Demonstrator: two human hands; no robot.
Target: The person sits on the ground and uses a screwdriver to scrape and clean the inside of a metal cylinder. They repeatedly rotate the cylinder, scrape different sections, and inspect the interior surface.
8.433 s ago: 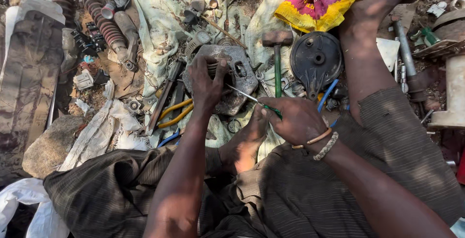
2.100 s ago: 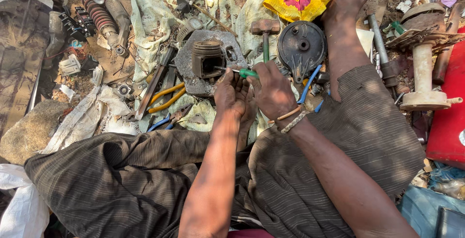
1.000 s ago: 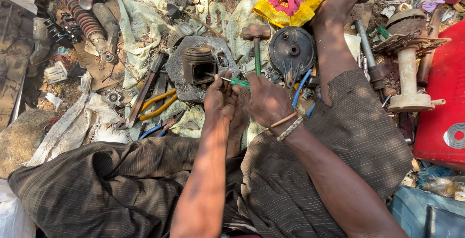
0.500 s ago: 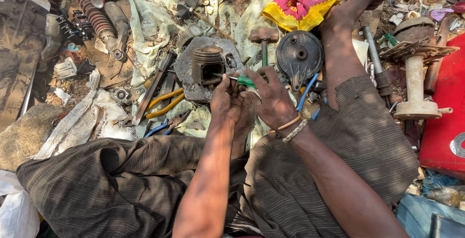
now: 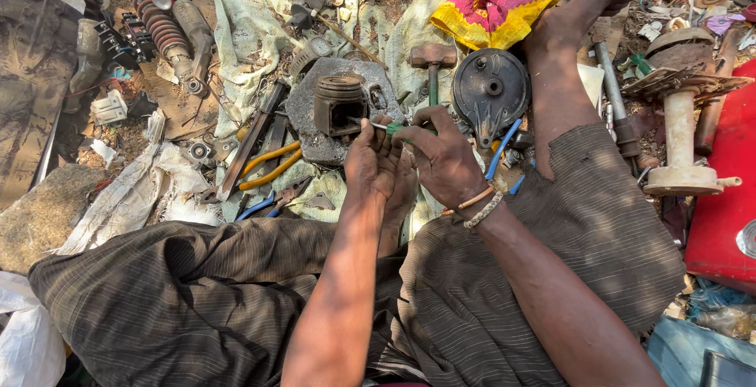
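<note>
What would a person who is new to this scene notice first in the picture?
First, the two hands in the middle: the right hand holds a green-handled screwdriver, its shaft pointing left past the left hand toward a rusty engine cylinder on a grey stone slab. Next, the bright yellow and pink cloth at the top, beside the bare foot. A hammer and a round black metal cover lie just beyond the hands.

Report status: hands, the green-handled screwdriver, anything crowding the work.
Right hand gripping green-handled screwdriver. Left hand pinched at its shaft; what it holds is hidden. Tip toward engine cylinder. Hammer and round cover close by.
</note>
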